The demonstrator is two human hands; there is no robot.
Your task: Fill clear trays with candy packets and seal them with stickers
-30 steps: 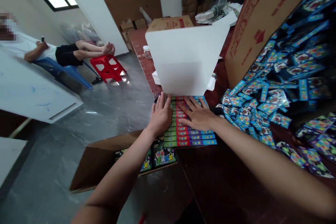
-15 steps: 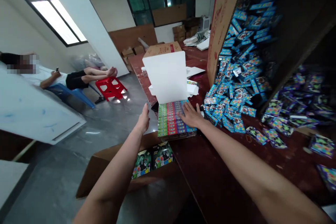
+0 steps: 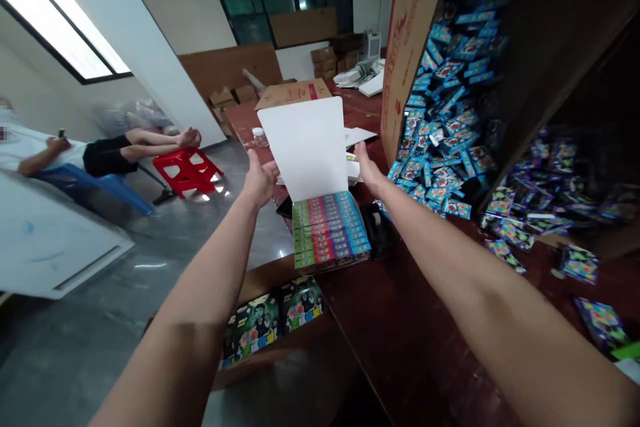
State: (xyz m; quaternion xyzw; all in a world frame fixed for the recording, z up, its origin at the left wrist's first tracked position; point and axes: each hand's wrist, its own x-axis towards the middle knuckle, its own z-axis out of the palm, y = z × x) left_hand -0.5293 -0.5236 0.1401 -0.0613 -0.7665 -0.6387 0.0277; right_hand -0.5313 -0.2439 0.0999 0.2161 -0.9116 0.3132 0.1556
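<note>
A display box stands on the table with its white lid (image 3: 305, 147) raised and leaning slightly back. Rows of small packets (image 3: 330, 230) in green, red, purple and blue fill it. My left hand (image 3: 260, 181) is open beside the lid's left edge, fingers pointing toward it. On the other side my right hand (image 3: 369, 172) is held open, just right of the lid. Neither hand holds anything; whether the left fingertips touch the lid, I cannot tell.
Blue packets (image 3: 445, 127) spill from a large carton (image 3: 413, 33) at the right, with purple packets (image 3: 545, 180) beside them. Below left, an open carton (image 3: 270, 353) holds dark printed boxes (image 3: 257, 320). A seated person rests their feet on a red stool (image 3: 187, 170).
My right hand has lifted off the packets and moved forward to the lid's right side. My left hand has moved forward to the lid's left edge. The view has turned slightly right.
</note>
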